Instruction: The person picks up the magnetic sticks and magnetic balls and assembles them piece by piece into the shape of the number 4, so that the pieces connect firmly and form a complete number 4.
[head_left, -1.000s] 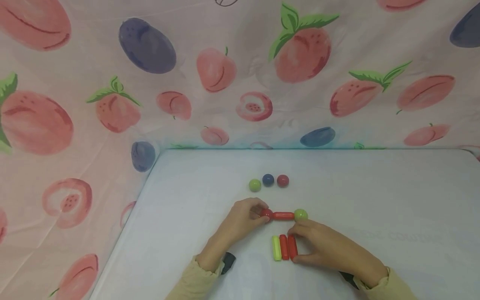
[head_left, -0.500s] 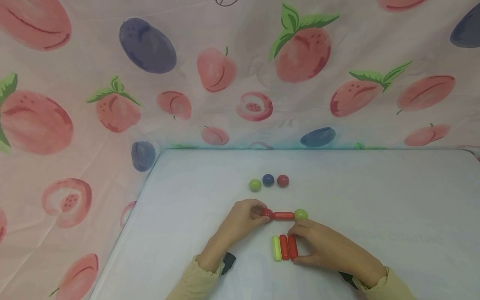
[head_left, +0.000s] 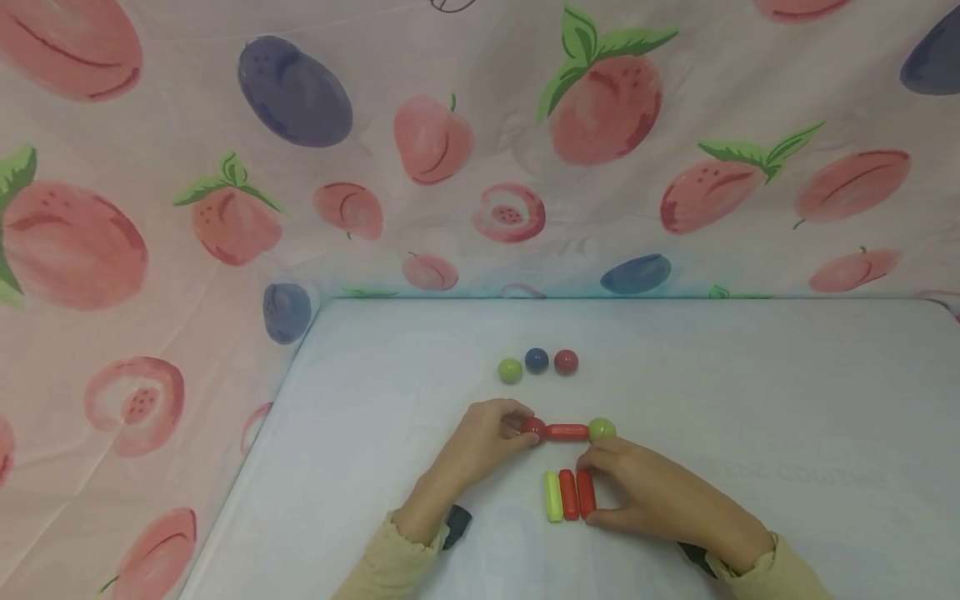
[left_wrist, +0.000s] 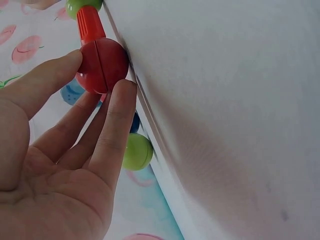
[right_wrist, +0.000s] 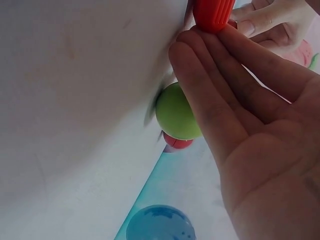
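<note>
My left hand (head_left: 483,437) pinches a red ball (head_left: 534,427) between thumb and fingers; the left wrist view shows this red ball (left_wrist: 107,65) joined to a ribbed red rod (left_wrist: 90,25). That rod (head_left: 567,432) runs right to a green ball (head_left: 602,428), forming a short bar. Nearer the front, a yellow-green rod (head_left: 553,497) and two red rods lie side by side. Around the rightmost red rod (head_left: 586,495) my right hand (head_left: 645,483) has fingertips at its far end and thumb at its near end. In the right wrist view, fingertips touch a red rod (right_wrist: 215,12).
Behind the bar, a green ball (head_left: 510,370), a blue ball (head_left: 536,360) and a red ball (head_left: 566,361) sit in a row on the white table (head_left: 390,350). A fruit-printed cloth (head_left: 480,150) hangs along the table's back and left side.
</note>
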